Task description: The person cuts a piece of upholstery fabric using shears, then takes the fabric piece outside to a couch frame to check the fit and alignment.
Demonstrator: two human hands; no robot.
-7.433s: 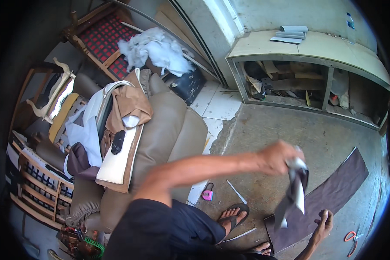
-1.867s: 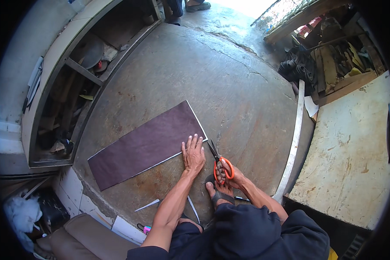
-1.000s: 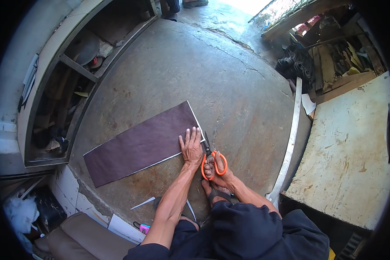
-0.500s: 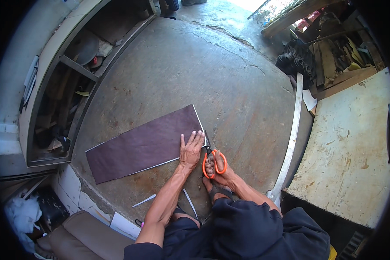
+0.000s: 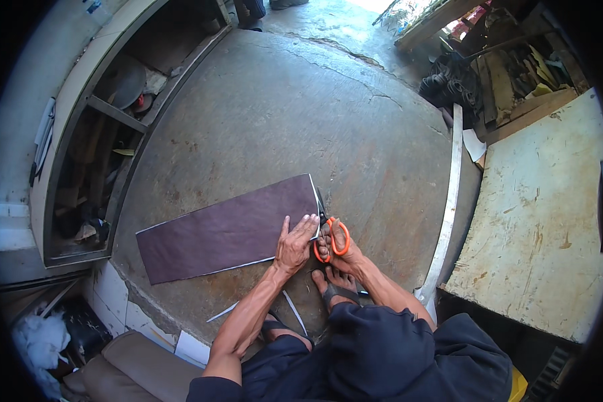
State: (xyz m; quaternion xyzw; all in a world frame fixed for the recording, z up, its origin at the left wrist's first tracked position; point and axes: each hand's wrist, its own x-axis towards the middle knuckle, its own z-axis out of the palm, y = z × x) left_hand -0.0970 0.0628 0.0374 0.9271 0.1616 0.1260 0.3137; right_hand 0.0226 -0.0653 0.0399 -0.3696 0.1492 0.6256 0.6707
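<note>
A long dark maroon sheet (image 5: 214,234) with pale edges lies flat on the concrete floor. My left hand (image 5: 295,244) presses on the sheet's right end, fingers stretched out. My right hand (image 5: 335,248) grips orange-handled scissors (image 5: 342,238), their dark blades along the short right edge, partly hidden by the sheet and my left fingers. Thin white strips (image 5: 293,311) lie by my sandalled feet (image 5: 335,288).
A metal-framed cabinet (image 5: 117,104) stands left, a worn pale board (image 5: 522,221) right, beside a long white strip (image 5: 449,187). A brown cushion (image 5: 137,358) and white stuffing (image 5: 37,335) are lower left. Another person's shoe (image 5: 288,3) shows at the top.
Since 7.4 seconds ago the view has turned from the sofa to the floor and scissors are in my right hand. Recently the blades advanced along the edge, and the sheet's right end moved nearer me.
</note>
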